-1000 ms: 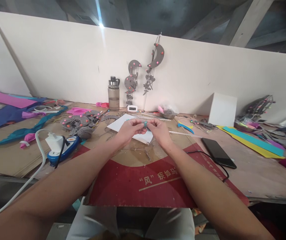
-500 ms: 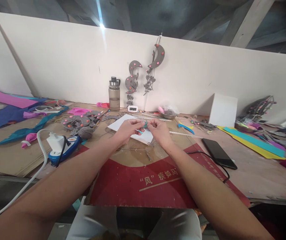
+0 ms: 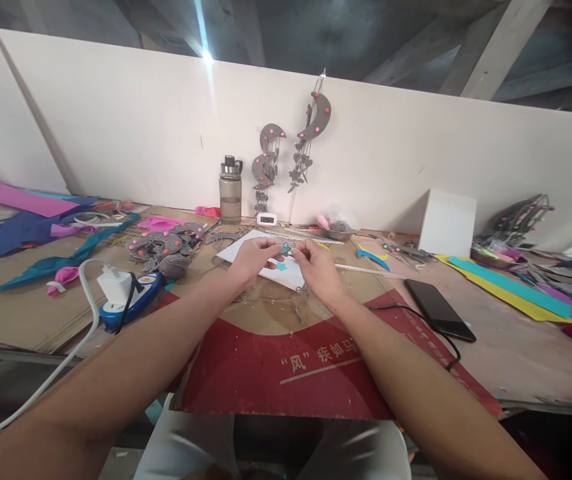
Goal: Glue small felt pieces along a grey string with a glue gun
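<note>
Over a white board [image 3: 291,275], my left hand [image 3: 257,259] pinches a small teal piece [image 3: 285,249] between thumb and fingertips. The piece is too small to make out its exact kind. Close beside it, my right hand [image 3: 317,268] has its thumb and forefinger pressed together; whatever they hold is too small to tell. A light turquoise cut-out [image 3: 281,266] shows on the white board below the fingers. Under the board is a sheet of red and brown cardboard [image 3: 266,373].
A black phone [image 3: 439,310] with a cable lies to the right. At left are a blue power strip [image 3: 133,303] with a white charger and grey felt pieces [image 3: 166,243]. A water bottle [image 3: 231,190] stands at the wall, where grey moon ornaments [image 3: 319,117] hang.
My hands have drawn slightly apart, the teal piece staying in the left fingertips. The turquoise cut-out on the board shows more fully. The view has shifted a little.
</note>
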`<action>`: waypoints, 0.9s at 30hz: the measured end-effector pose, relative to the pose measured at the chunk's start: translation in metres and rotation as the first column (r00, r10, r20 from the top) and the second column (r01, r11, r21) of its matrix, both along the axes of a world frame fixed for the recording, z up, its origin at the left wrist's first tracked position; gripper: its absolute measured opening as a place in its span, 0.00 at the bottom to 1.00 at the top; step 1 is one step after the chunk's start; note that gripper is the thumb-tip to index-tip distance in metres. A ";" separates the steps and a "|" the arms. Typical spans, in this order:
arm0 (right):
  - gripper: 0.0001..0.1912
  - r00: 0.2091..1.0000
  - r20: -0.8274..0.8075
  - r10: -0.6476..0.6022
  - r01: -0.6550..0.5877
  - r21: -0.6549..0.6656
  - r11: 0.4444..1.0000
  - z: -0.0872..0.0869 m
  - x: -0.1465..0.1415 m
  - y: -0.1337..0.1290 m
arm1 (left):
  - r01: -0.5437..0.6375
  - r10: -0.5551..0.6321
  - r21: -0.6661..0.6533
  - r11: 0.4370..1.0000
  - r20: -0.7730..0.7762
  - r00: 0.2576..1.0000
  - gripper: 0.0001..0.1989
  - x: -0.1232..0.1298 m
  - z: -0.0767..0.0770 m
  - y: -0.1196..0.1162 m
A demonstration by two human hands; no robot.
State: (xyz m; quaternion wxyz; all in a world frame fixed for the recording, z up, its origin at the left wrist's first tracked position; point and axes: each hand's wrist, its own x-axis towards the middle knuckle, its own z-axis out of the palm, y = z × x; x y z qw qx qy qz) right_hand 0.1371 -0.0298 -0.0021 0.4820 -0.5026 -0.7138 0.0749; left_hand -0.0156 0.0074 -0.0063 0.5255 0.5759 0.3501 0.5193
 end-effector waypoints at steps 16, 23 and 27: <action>0.19 0.993 -0.054 0.106 -0.116 -0.221 0.968 -0.007 0.005 0.009 | -0.060 0.064 -0.048 0.997 0.085 0.994 0.14 -0.010 0.005 0.011; 0.18 0.935 -0.322 0.147 -0.269 -0.376 0.887 0.000 0.008 0.008 | -0.042 0.075 -0.086 0.995 0.433 0.898 0.08 -0.041 0.023 0.032; 0.20 0.852 -0.477 0.217 -0.443 -0.434 0.784 0.017 0.010 -0.005 | -0.036 0.089 -0.098 0.995 0.618 0.781 0.03 -0.063 0.041 0.037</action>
